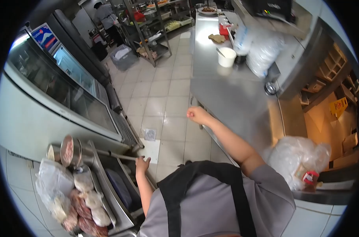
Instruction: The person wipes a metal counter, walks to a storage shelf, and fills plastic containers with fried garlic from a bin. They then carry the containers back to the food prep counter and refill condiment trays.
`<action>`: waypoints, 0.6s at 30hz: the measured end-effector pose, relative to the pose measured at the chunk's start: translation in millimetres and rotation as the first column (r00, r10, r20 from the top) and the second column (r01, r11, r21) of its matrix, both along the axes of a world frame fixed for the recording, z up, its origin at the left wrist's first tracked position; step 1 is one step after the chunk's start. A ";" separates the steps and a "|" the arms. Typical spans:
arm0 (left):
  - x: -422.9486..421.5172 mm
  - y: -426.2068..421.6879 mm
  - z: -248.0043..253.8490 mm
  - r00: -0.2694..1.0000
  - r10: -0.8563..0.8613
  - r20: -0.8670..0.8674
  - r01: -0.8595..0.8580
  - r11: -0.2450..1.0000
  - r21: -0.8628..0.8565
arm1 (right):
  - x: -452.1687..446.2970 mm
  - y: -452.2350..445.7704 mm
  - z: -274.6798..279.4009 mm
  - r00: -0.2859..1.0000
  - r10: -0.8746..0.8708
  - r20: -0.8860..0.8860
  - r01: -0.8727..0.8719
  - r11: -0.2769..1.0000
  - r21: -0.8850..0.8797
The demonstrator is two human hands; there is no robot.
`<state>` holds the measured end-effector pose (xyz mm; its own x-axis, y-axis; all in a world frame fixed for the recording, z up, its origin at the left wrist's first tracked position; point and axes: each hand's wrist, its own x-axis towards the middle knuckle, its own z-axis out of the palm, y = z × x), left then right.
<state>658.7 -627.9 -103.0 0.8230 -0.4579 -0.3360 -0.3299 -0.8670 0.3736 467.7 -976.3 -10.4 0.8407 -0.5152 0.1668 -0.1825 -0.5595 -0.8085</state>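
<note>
Tiled kitchen floor (159, 102), pale and glossy, runs as an aisle alongside a long steel table (230, 93), which serves as reference for all positions. Set into the floor near the table: a square drain cover (150, 134).

Person in grey shirt and black apron (211, 193) stands at the near end of the table. Right hand (198, 115) is over the aisle-side edge of the table, fingers curled in to a narrow fist; whether it touches the edge, cannot tell. Left hand (143, 163) is across the aisle from the table, at the end of a long handle (122, 155). Thumb stands apart; whether the fingers wrap the handle, cannot tell.

Handle leads away from the table to a steel pot (71, 152) with pinkish contents. Beside the pot, also across from the table: bagged meat (85, 211) and a white plastic bag (53, 179), heaped together. Glass-fronted fridge (61, 83) lines that same side, facing the table.

On the table, toward its far end: white tub (226, 59) with a utensil in it, next to clear plastic sleeves (264, 55). Large clear bag (296, 158) sits by the table's near end. Beyond the aisle, well apart from the table, a second person (105, 16) works.
</note>
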 end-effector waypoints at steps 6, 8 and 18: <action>99.1 -169.6 61.4 0.916 -0.398 0.046 0.401 0.907 -0.132 | 99.0 -113.4 35.2 0.996 -0.067 0.053 0.064 0.997 0.053; 132.0 -215.8 67.5 0.870 -0.491 0.039 0.493 0.869 -0.050 | 129.4 -175.0 37.4 0.960 -0.178 0.218 0.179 0.984 0.014; 327.9 -247.8 -70.0 0.934 -0.304 -0.190 0.356 0.840 0.409 | 192.6 -495.1 15.1 0.158 -0.928 0.337 0.985 0.124 -0.119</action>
<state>986.6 -875.7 -173.0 0.5934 -0.4835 -0.6434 -0.6038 -0.7961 0.0413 660.3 -1471.4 4.7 -0.3634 -0.7861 0.4999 -0.6351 -0.1835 -0.7503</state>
